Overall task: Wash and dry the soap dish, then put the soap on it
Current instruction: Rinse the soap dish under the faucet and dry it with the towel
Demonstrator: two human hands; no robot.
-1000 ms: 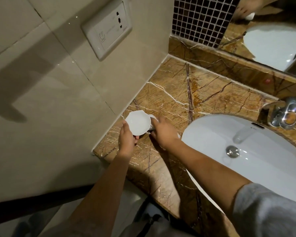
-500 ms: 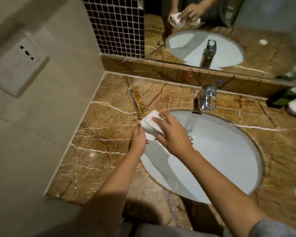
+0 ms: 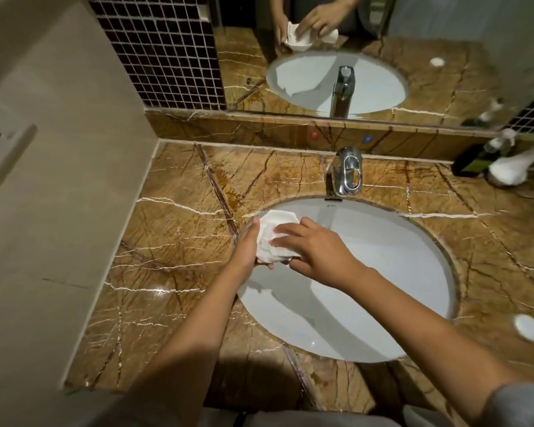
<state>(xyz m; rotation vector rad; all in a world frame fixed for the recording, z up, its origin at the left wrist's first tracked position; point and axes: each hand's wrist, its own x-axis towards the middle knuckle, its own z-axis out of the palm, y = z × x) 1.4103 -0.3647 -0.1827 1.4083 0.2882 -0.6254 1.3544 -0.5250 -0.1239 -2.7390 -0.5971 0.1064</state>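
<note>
Over the left rim of the white sink (image 3: 367,291), my left hand (image 3: 245,251) grips the white soap dish (image 3: 280,215) from the left. A crumpled white tissue (image 3: 267,243) covers most of the dish, so only its scalloped far edge shows. My right hand (image 3: 318,251) presses the tissue onto the dish with fingers spread across it. The white oval soap (image 3: 528,327) lies on the brown marble counter (image 3: 182,241), to the right of the sink and apart from both hands.
A chrome faucet (image 3: 346,171) stands behind the sink, with no water visible. A dark bottle (image 3: 475,158) and a white object (image 3: 506,172) sit at the back right. The mirror (image 3: 352,57) reflects the hands. A wall socket (image 3: 0,149) is on the left wall.
The view swung right from the counter's left corner to the sink. Both hands carried the dish from the counter to the sink's left rim, and the tissue now wraps over it.
</note>
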